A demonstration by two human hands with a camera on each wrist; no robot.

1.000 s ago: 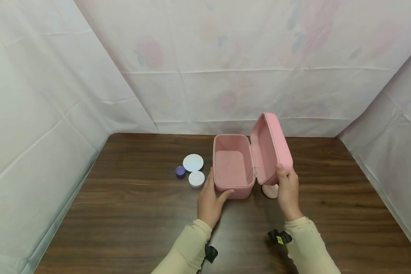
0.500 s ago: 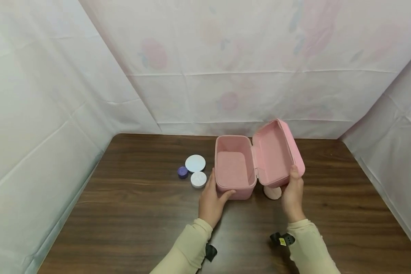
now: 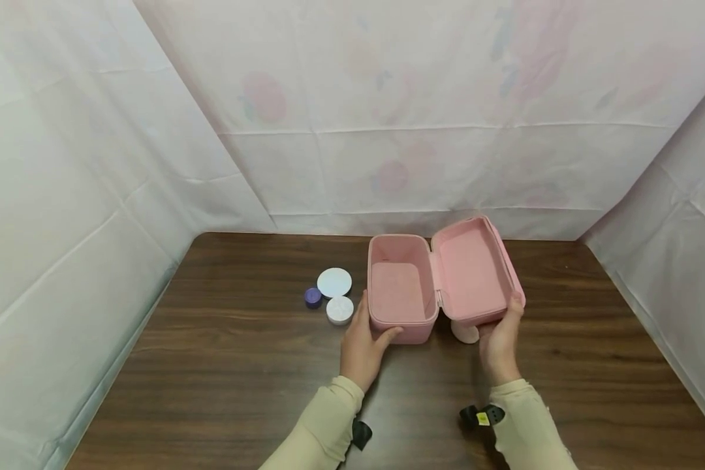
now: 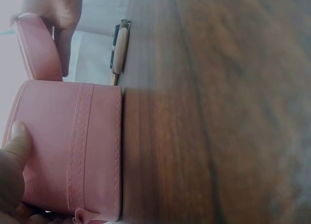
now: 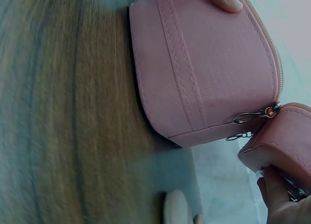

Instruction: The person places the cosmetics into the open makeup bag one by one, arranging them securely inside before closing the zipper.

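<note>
A pink zip case [image 3: 401, 290] stands open on the brown table [image 3: 241, 365], its inside bare. My left hand [image 3: 361, 339] grips its near left corner, the thumb pressed on the front wall [image 4: 73, 151]. The hinged lid [image 3: 472, 271] leans out to the right, almost flat. My right hand [image 3: 499, 339] holds the lid's near edge, thumb on the rim and fingers [image 5: 279, 199] underneath. In the right wrist view the zip pulls [image 5: 248, 118] hang between body [image 5: 204, 73] and lid [image 5: 279, 141].
Left of the case lie a flat white round compact [image 3: 334, 282], a small white jar [image 3: 339, 309] and a tiny purple cap [image 3: 313, 297]. A pale pink rounded object [image 3: 465, 333] sits under the lid. White sheets wall the table on three sides.
The lid has swung from nearly upright down and out to the right, and my right hand has lowered with it. The left hand and the case body have stayed put.
</note>
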